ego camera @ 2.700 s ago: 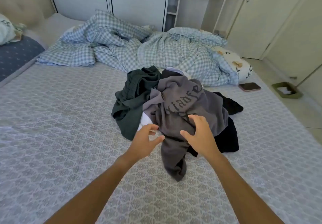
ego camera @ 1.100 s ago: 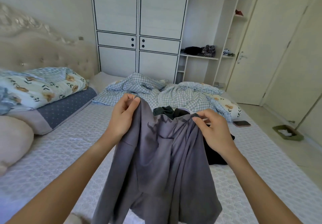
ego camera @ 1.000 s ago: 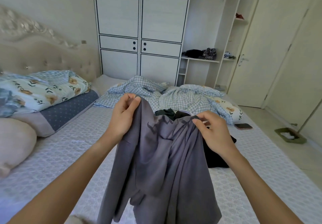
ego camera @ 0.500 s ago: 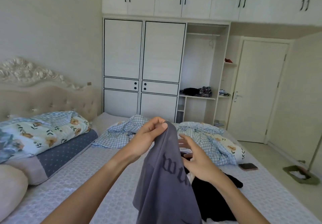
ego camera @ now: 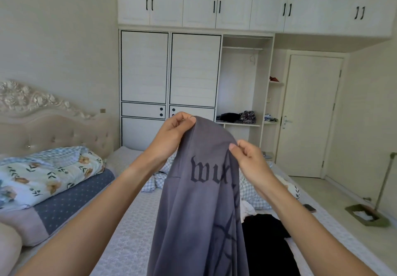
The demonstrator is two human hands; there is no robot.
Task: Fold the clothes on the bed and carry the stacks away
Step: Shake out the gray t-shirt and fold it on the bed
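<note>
Left hand and right hand each pinch the grey shirt's top edge, raised above the bed.

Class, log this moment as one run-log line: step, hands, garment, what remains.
step: lifting to unfold | left hand: pinches grey shirt | right hand: pinches shirt | remaining: black garment on bed

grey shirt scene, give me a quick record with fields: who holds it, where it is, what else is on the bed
held: grey shirt, dark lettering on it
left hand: pinches the top edge
right hand: pinches the top edge, lower down
position: lifted above the bed, hanging down
on bed: black clothes, checked duvet, phone
folded: not yet
</note>
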